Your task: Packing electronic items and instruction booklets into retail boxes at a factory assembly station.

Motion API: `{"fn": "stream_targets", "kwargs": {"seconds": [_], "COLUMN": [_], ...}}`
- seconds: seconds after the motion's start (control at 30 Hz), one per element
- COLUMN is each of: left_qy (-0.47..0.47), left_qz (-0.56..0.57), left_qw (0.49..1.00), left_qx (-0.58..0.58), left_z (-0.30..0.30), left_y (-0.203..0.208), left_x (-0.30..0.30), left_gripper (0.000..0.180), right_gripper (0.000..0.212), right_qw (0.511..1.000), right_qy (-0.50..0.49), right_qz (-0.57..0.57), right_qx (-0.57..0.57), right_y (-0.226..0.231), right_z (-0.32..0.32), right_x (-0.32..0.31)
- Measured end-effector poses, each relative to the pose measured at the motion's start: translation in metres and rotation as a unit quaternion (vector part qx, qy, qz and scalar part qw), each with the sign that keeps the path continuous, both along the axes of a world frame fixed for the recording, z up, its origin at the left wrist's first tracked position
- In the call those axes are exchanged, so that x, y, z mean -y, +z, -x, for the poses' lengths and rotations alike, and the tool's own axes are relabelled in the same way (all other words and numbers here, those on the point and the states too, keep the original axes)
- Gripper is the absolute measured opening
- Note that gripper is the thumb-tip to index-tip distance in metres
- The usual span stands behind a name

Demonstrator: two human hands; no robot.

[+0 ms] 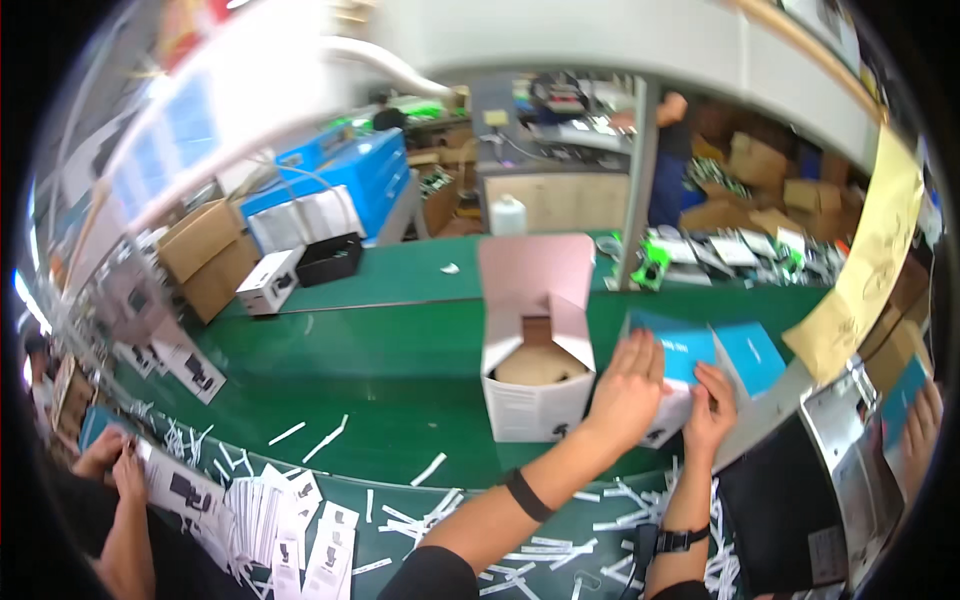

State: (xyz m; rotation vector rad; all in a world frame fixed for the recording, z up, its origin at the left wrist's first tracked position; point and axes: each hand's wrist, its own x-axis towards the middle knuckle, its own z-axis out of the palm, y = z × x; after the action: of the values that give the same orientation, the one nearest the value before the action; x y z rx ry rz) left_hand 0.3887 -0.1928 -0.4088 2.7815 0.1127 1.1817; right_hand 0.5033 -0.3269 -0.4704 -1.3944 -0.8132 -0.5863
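Note:
In front of me to the right stands a white carton with blue inner flaps [752, 362], partly covered by my hands. My left hand [630, 388] lies with stretched fingers against the left side of its blue top. Curled fingers of my right hand [710, 405] grip the carton's near edge. Just left of it, a white box [540, 408] stands with its lid raised and side flaps spread; something brown shows inside. Black bands circle my left forearm and right wrist.
White paper strips [545, 550] litter the near ledge beside stacked printed sleeves [258, 520]. Another person's hands [110, 455] hold a printed box at left; a further hand [920, 425] shows at right. A black panel [785, 515] and yellow paper [860, 290] border the right side.

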Motion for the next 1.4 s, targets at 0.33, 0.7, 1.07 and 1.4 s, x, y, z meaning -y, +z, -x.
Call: {"fn": "stream_targets", "kwargs": {"seconds": [0.33,0.7,1.07,1.4], "left_qy": [0.237,0.133,0.532,0.496], "left_qz": [0.267,0.316,0.195,0.199], "left_qw": [0.933,0.939,0.745,0.795], "left_qx": [-0.049,-0.039,-0.352,-0.287], "left_z": [0.138,0.232,0.546,0.484], "left_y": [0.046,0.040,-0.113,0.018], "left_x": [-0.110,-0.090,-0.010,-0.046], "left_gripper": [0.038,0.050,0.090,0.042], "right_gripper": [0.027,0.048,0.053,0.046], "right_qw": [0.963,0.965,0.974,0.980], "right_qy": [-0.174,0.113,0.129,0.083], "right_qz": [0.165,0.218,0.185,0.180], "right_qx": [0.124,0.089,-0.032,-0.014], "right_y": [0.070,0.070,0.053,0.073], "right_z": [0.062,0.143,0.118,0.128], "right_x": [-0.014,-0.116,-0.111,-0.095]}}
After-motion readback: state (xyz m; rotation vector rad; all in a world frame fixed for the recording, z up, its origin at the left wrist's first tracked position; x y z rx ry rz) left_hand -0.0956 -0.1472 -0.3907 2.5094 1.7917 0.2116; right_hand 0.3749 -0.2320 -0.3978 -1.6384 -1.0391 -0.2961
